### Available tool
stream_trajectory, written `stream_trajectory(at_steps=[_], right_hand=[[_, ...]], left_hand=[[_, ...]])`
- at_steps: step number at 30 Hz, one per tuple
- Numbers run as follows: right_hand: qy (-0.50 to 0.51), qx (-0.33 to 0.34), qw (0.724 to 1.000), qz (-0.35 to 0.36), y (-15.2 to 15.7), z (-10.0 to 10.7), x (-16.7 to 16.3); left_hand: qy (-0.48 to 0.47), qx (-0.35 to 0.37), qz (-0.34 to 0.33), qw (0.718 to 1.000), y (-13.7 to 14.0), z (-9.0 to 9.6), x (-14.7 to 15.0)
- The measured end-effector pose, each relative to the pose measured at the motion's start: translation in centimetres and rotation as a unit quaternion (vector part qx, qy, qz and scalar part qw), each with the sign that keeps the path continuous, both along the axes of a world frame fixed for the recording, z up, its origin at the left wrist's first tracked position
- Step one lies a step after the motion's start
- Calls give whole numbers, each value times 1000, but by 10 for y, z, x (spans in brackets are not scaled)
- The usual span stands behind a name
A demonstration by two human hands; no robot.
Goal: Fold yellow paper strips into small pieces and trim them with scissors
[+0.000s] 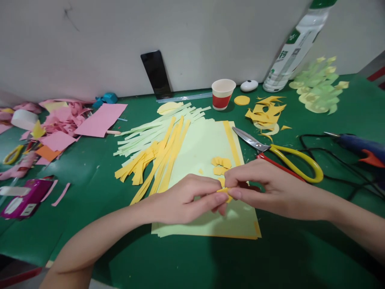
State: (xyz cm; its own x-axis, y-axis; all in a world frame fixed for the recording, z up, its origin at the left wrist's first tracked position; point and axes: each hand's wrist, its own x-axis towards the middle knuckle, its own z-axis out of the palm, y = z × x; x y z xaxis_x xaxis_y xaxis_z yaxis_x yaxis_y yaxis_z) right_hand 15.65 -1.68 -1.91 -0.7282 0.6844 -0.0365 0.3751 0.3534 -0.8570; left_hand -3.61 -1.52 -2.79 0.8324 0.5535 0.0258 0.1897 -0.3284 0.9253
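Note:
Between the fingertips of both my hands is a small yellow paper piece (224, 191). My left hand (192, 198) pinches it from the left, and my right hand (267, 190) pinches it from the right. Fingers hide part of the piece. Just beyond lie several small cut yellow pieces (221, 164) on a stack of pale green paper sheets (204, 140). Long yellow paper strips (168, 156) and pale green strips (141, 138) spread to the left. Scissors with yellow handles (282, 154) rest open by the right hand, over a red-handled tool (282, 166).
A paper cup (222, 94), phone (156, 74) and tilted bottle (297, 48) stand by the wall. Yellow scraps (267, 114) and a paper plant (321, 86) are at the back right. A glue gun (361, 142) with black cord lies right. Pink paper scraps (66, 120) cover the left.

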Motion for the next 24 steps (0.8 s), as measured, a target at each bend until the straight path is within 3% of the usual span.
stream_trajectory(at_steps=[6,9,11,12,16,20,24], right_hand=[[-45,-5,997,62,8,0,4],[-130,22,991,-9,13,-1,14],[-252,100,956,-108,15,-8,27],[-337,158,915,-158,15,-14,35],[-433,195,841,-258,9,-47,65],[-459,181,815,-303,5,-70,82],[-443,168,817,-329,11,-77,84]], left_hand=[[63,-39,-20,997,1,-13,4],[73,-63,55,994,-1,-23,10],[81,-72,94,990,-2,-31,12],[82,-72,101,989,-2,-34,13],[71,-65,110,989,-2,-46,14],[51,-60,106,991,-4,-53,15],[38,-54,100,993,-8,-56,16]])
